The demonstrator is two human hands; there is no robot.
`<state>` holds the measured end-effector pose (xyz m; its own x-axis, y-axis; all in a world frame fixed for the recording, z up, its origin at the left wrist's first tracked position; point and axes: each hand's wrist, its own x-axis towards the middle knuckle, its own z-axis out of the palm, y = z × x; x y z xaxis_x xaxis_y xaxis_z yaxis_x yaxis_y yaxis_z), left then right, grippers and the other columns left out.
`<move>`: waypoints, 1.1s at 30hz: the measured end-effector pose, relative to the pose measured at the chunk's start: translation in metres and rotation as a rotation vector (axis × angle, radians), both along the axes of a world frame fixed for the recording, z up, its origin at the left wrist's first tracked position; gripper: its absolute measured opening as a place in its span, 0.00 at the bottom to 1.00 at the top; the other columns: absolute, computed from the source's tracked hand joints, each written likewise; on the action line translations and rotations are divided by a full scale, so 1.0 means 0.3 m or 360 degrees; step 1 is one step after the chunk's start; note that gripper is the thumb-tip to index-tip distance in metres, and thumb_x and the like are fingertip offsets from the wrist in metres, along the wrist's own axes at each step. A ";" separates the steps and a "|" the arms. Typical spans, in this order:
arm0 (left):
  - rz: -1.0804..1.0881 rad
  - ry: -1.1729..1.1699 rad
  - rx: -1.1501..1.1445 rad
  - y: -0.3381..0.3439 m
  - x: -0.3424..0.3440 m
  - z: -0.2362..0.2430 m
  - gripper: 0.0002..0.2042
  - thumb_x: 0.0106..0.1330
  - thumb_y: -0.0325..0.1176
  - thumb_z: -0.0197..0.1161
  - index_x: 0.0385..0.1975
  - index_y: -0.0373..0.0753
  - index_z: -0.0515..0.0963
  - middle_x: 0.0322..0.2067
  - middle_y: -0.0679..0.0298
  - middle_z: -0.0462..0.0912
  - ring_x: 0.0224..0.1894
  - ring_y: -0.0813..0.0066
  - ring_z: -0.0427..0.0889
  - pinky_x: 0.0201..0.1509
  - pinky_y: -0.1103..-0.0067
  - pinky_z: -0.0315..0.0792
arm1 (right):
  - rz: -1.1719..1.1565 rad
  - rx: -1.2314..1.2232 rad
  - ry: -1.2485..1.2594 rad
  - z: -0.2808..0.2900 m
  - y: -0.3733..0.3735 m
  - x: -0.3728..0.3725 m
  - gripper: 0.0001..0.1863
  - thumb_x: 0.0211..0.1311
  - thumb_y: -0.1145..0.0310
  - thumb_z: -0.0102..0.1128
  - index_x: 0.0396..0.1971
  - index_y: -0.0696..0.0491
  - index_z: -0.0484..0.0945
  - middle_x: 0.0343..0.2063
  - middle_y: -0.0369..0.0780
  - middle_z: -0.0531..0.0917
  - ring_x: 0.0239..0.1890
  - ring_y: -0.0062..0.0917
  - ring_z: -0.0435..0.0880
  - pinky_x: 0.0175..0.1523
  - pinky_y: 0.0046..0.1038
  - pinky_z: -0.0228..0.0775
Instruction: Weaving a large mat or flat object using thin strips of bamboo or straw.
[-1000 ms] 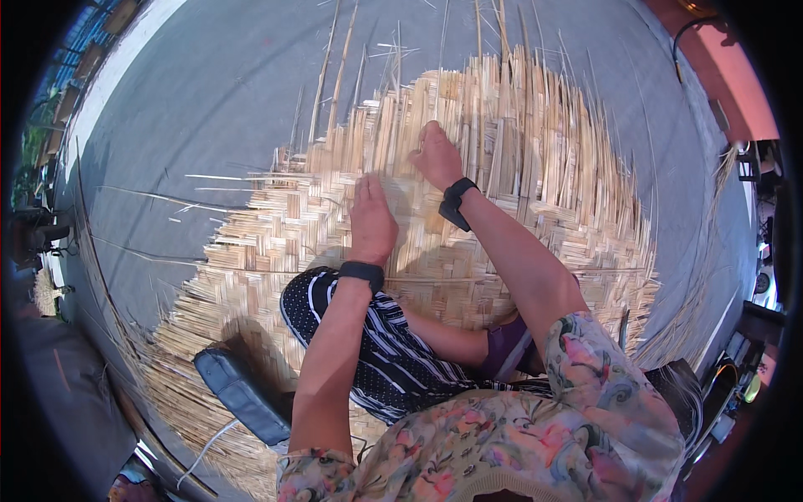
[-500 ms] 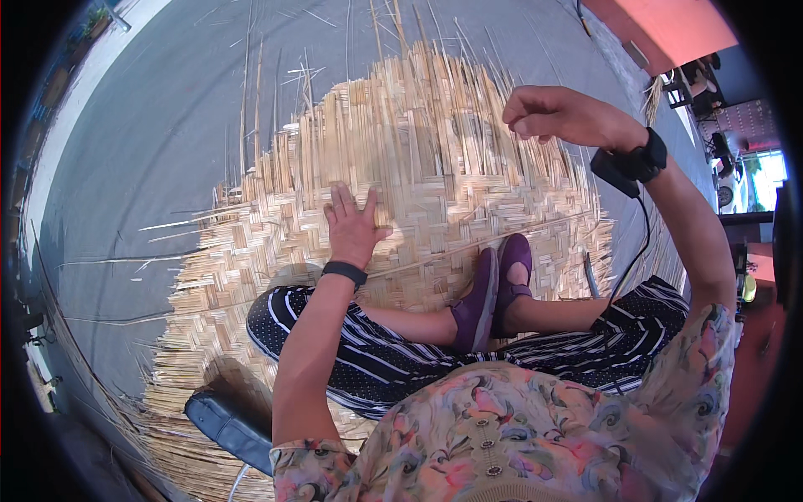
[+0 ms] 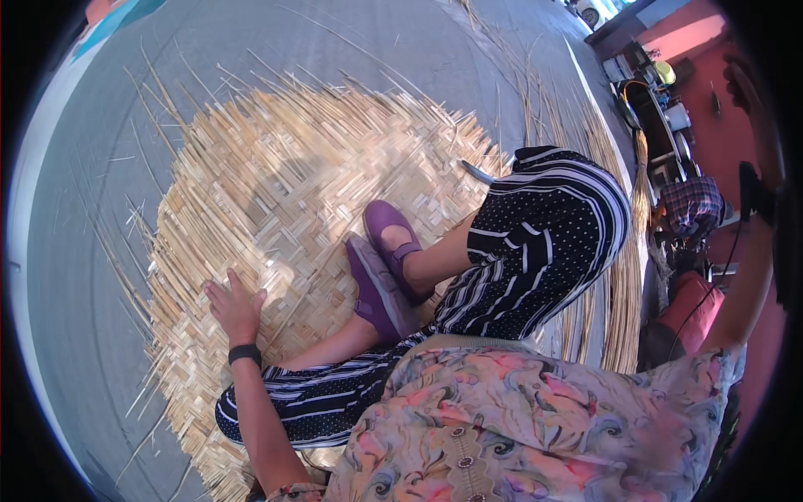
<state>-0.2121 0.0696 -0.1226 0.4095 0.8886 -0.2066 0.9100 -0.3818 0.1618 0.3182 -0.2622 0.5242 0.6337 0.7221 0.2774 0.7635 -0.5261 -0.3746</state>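
Note:
My left hand [image 3: 239, 311] rests with spread fingers on a partly woven mat [image 3: 284, 192] of pale split strips with ragged, loose ends. My right hand [image 3: 743, 90] is raised at the far right rim, dim, with loosely bent, separated fingers and nothing visible in it. Both wrists carry black bands, the right one with a cable. My feet in purple shoes [image 3: 386, 224] are on the mat, and a grey metal tool [image 3: 477, 171] lies beside my striped trouser knee, partly hidden.
Long loose strips [image 3: 623, 318] run along the right side on the grey floor [image 3: 92, 251]. Further right are a person in a plaid shirt [image 3: 687, 205], cluttered items, pots and a pink wall [image 3: 711, 117]. Part of a car [image 3: 590, 12] shows at the top.
My view has swung rightward. My right hand has left the mat and risen far out to the right. My left hand, fingers together earlier, is spread on the weave. My right knee is more upright.

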 end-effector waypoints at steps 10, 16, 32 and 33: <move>0.0686 -0.1724 -0.1049 -0.041 -0.353 0.500 0.31 0.70 0.41 0.59 0.70 0.39 0.57 0.56 0.47 0.76 0.57 0.59 0.78 0.55 0.69 0.75 | -0.0326 -0.0680 0.0259 -1.981 -0.095 0.394 0.21 0.63 0.65 0.60 0.52 0.59 0.72 0.45 0.46 0.81 0.46 0.34 0.81 0.47 0.34 0.75; 0.1629 -0.2508 -0.0267 -0.077 -0.687 0.799 0.17 0.73 0.35 0.55 0.57 0.35 0.69 0.45 0.58 0.82 0.46 0.68 0.83 0.49 0.75 0.80 | -0.0436 -0.0878 0.0258 -2.119 -0.070 0.501 0.20 0.63 0.65 0.59 0.52 0.58 0.71 0.45 0.46 0.80 0.46 0.34 0.81 0.48 0.33 0.74; 0.1746 -0.1915 -0.0440 0.341 -0.853 0.342 0.11 0.68 0.34 0.60 0.47 0.39 0.78 0.41 0.64 0.84 0.40 0.74 0.82 0.43 0.78 0.76 | -0.0059 -0.0730 0.0247 -1.769 0.226 0.341 0.20 0.63 0.67 0.58 0.52 0.57 0.70 0.46 0.45 0.77 0.46 0.34 0.79 0.51 0.33 0.71; 0.1757 -0.1940 -0.0438 0.375 -0.856 0.304 0.11 0.68 0.34 0.60 0.47 0.39 0.78 0.41 0.64 0.84 0.40 0.74 0.82 0.43 0.78 0.76 | -0.0047 -0.0695 0.0233 -1.720 0.252 0.329 0.20 0.63 0.67 0.58 0.52 0.57 0.70 0.46 0.45 0.77 0.46 0.34 0.79 0.51 0.33 0.71</move>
